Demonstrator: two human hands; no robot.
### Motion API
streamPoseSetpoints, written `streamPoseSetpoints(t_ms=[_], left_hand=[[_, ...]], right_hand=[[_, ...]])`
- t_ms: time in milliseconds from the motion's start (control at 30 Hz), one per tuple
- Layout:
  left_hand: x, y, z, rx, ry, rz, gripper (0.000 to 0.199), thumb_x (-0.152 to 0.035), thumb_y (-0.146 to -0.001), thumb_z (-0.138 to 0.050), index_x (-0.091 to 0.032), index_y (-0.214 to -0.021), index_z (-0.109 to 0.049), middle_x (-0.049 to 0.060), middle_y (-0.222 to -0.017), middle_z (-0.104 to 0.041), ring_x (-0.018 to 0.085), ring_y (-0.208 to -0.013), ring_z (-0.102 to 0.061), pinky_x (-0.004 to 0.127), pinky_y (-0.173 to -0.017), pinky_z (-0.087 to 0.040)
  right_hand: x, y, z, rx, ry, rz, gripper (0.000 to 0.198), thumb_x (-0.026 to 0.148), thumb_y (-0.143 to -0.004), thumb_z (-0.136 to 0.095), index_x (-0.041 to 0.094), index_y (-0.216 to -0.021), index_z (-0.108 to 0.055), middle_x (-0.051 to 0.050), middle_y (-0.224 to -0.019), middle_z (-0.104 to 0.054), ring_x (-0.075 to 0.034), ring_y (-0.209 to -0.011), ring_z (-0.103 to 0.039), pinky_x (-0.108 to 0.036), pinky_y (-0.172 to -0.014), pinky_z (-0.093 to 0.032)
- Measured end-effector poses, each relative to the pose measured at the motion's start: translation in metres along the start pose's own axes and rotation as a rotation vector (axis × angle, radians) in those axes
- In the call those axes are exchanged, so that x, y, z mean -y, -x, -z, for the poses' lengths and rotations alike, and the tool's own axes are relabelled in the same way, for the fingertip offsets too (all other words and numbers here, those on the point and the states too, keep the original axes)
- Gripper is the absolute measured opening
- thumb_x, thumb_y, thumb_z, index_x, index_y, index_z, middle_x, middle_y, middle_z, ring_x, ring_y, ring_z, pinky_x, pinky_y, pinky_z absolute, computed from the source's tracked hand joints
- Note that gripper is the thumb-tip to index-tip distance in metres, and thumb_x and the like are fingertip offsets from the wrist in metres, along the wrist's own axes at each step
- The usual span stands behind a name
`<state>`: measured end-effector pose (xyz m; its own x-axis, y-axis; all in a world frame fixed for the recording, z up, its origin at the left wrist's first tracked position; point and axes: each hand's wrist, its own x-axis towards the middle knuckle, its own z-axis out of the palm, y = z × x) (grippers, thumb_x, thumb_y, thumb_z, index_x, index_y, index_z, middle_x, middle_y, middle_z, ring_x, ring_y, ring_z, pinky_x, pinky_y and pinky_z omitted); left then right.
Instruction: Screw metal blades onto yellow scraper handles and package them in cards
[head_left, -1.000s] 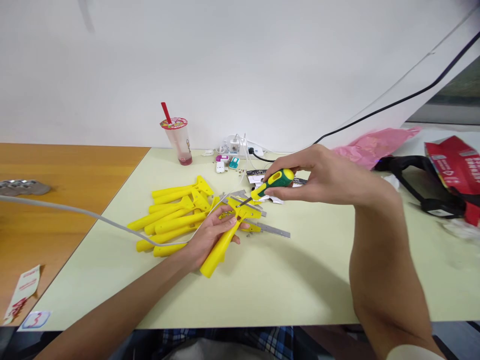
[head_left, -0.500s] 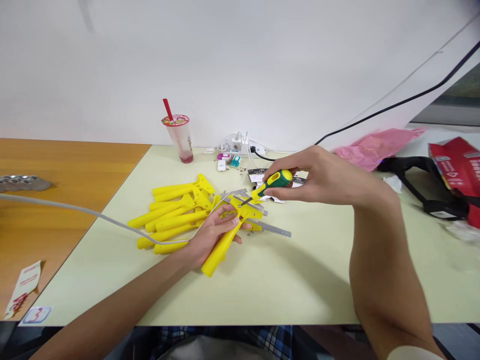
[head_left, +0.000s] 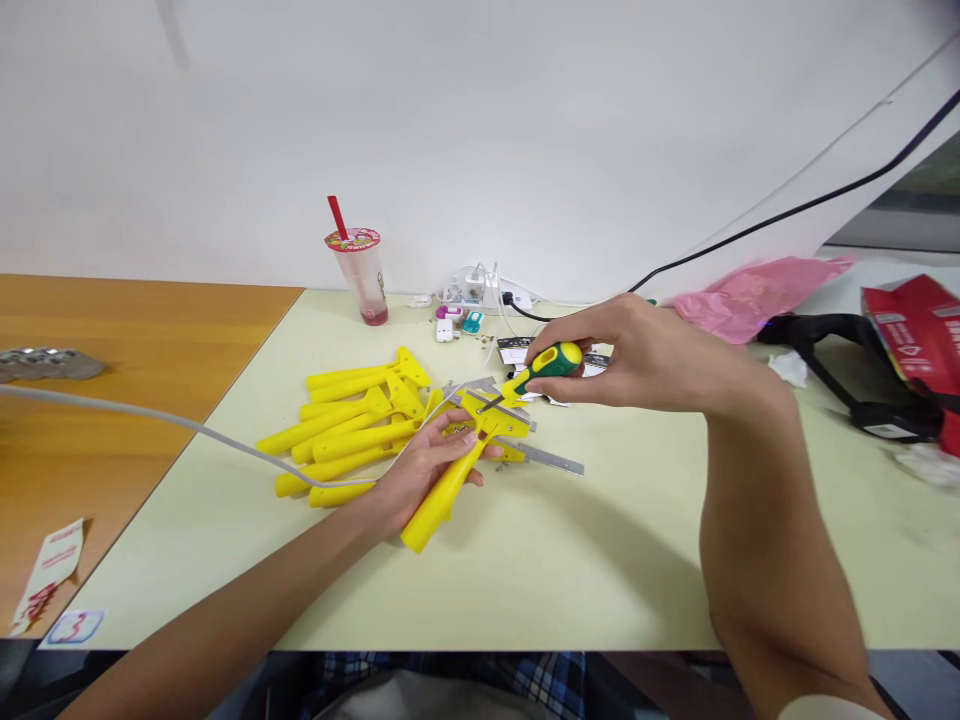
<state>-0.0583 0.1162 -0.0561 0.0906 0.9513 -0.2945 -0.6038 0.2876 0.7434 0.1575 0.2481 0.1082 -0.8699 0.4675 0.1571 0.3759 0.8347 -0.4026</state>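
My left hand (head_left: pixel 411 475) grips a yellow plastic scraper (head_left: pixel 442 488) by its handle, pressing it onto the pale green table (head_left: pixel 570 560). My right hand (head_left: pixel 637 350) holds a green and yellow screwdriver (head_left: pixel 544 366), with its metal tip touching the scraper's head (head_left: pixel 487 415). Loose metal blades (head_left: pixel 544 457) lie just right of the scraper head. A pile of several yellow scrapers (head_left: pixel 352 425) lies left of my left hand.
A plastic cup with a red straw (head_left: pixel 358 268) stands at the back. A power strip with plugs (head_left: pixel 476 297) lies behind the work. A grey cable (head_left: pixel 150 418) crosses the wooden table (head_left: pixel 97 400). Pink plastic (head_left: pixel 750 285), a black strap (head_left: pixel 832 350) and red packaging (head_left: pixel 911 330) lie at right.
Both hands stay in place with the screwdriver on the scraper head. The view has shifted slightly; the scraper and screwdriver hardly moved.
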Motion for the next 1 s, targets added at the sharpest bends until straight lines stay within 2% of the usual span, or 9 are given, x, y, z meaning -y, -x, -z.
streamPoseSetpoints(t_ms=[367,700,833,1000], left_hand=[[0.000,0.000,0.000,-0.020,0.022,0.018,0.041,-0.019,-0.086,-0.088,-0.019,-0.116,-0.059,0.014,-0.128,-0.072,0.030,-0.111,-0.079,0.026,-0.063,-0.065],[0.002,-0.001,0.002,0.018,0.007,0.013,0.042,-0.023,-0.084,-0.091,-0.019,-0.115,-0.063,0.014,-0.128,-0.073,0.030,-0.111,-0.079,0.026,-0.063,-0.065],[0.003,0.000,0.002,0.020,0.002,0.009,0.043,-0.025,-0.082,-0.092,-0.020,-0.114,-0.063,0.014,-0.128,-0.073,0.029,-0.111,-0.079,0.026,-0.064,-0.065],[0.004,-0.001,0.003,0.013,0.007,0.015,0.043,-0.024,-0.083,-0.092,-0.021,-0.112,-0.060,0.013,-0.126,-0.074,0.029,-0.111,-0.079,0.025,-0.064,-0.064]], right_hand=[[0.001,-0.001,-0.002,-0.007,0.021,0.016,0.027,0.045,-0.091,-0.076,0.024,-0.107,-0.084,-0.001,-0.085,-0.081,-0.014,-0.061,-0.062,-0.027,-0.058,-0.042],[0.007,-0.004,-0.004,0.016,0.017,0.019,0.026,0.046,-0.091,-0.075,0.024,-0.102,-0.083,-0.001,-0.081,-0.080,-0.016,-0.065,-0.064,-0.028,-0.060,-0.044],[0.007,-0.005,-0.005,0.014,0.040,0.018,0.025,0.048,-0.092,-0.074,0.024,-0.097,-0.082,0.001,-0.073,-0.075,-0.014,-0.058,-0.057,-0.029,-0.058,-0.040],[0.004,-0.007,-0.012,-0.016,0.135,-0.016,0.033,0.054,-0.096,-0.070,0.024,-0.083,-0.075,0.004,-0.057,-0.059,-0.013,-0.051,-0.043,-0.031,-0.057,-0.033]])
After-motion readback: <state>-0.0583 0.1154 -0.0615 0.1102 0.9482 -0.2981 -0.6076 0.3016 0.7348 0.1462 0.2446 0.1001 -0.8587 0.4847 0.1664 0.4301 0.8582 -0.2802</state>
